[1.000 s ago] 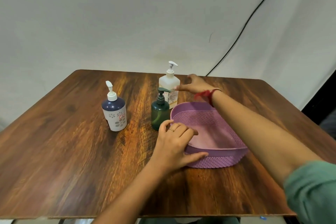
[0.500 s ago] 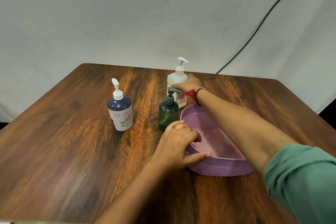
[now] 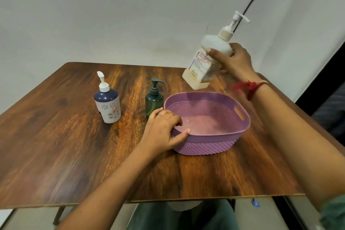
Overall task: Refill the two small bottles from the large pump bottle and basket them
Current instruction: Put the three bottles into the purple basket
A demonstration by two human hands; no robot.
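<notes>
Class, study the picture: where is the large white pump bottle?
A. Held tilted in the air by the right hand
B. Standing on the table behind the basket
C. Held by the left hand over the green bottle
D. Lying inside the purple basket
A: the right hand grips the large pump bottle, tilted and clear of the table, while the left hand holds the purple basket by its rim.
</notes>
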